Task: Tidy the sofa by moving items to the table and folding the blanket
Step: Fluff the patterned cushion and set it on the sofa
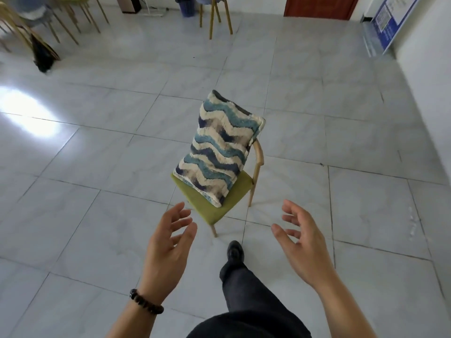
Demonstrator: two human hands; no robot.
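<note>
Left hand point(168, 237) and right hand point(302, 242) are hovering empty, fingers point(179, 224) spread; cushion point(219, 147) is resting on chair point(210, 203) at twelve o'clock. Sofa, table, blanket unseen; progress undeterminable.

Hidden or cropped
The cushion point(219, 147) hides the back of the chair point(207, 208); I can't read the poster point(393, 18); the top edge crops the door point(319, 6).

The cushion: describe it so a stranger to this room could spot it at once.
Mid-room on the pale tiled floor stands a lone wooden chair with a green seat. The cushion leans on it against the backrest, the only thing with shaggy wavy stripes of blue, navy and cream.
</note>
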